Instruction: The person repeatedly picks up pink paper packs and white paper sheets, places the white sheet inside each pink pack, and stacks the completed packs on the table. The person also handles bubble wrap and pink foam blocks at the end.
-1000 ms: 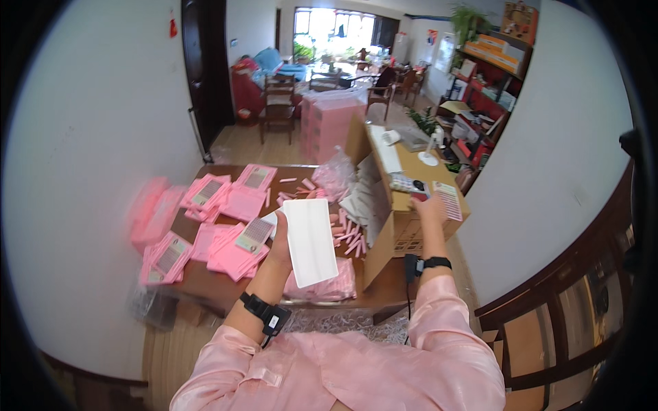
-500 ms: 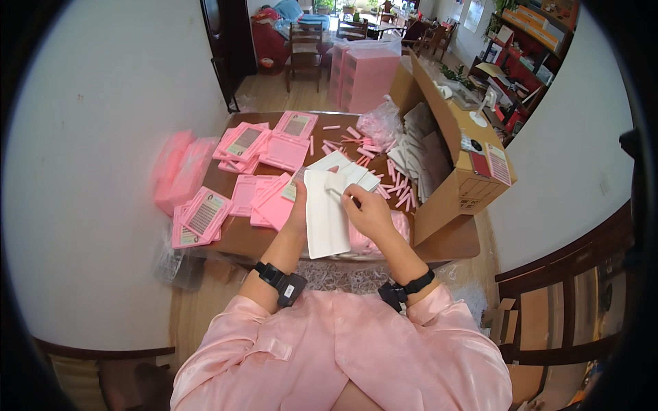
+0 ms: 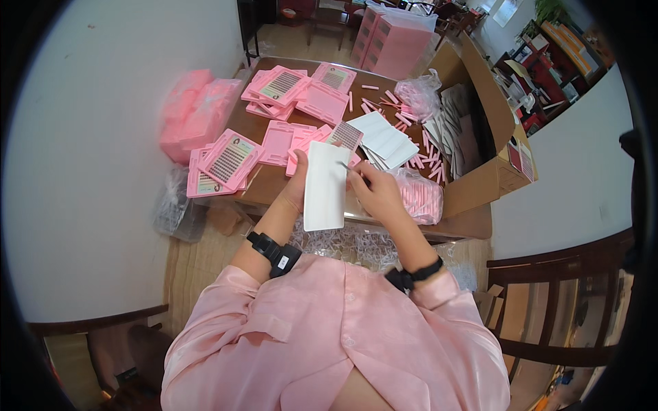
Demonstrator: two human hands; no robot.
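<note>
Working a white card over the table edge

My left hand (image 3: 296,188) grips the white card (image 3: 325,186) upright; right hand (image 3: 373,192) pinches a thin tool (image 3: 345,166) against it. I'd keep the card steady and touch lightly.

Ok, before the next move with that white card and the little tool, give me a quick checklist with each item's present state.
1. White card held: ok, the left hand grips its left edge and it stands clear of the table.
2. Tool in hand: ok, the right hand pinches a thin dark tool whose tip meets the card's right edge.
3. Card face in view: ok, nothing covers it.
4. Something already on the card: cannot tell, too small.
5. Supplies near: ok, pink trays lie to the left, a stack of white cards beyond.
6. Open cardboard box: ok, apart from both hands.
</note>
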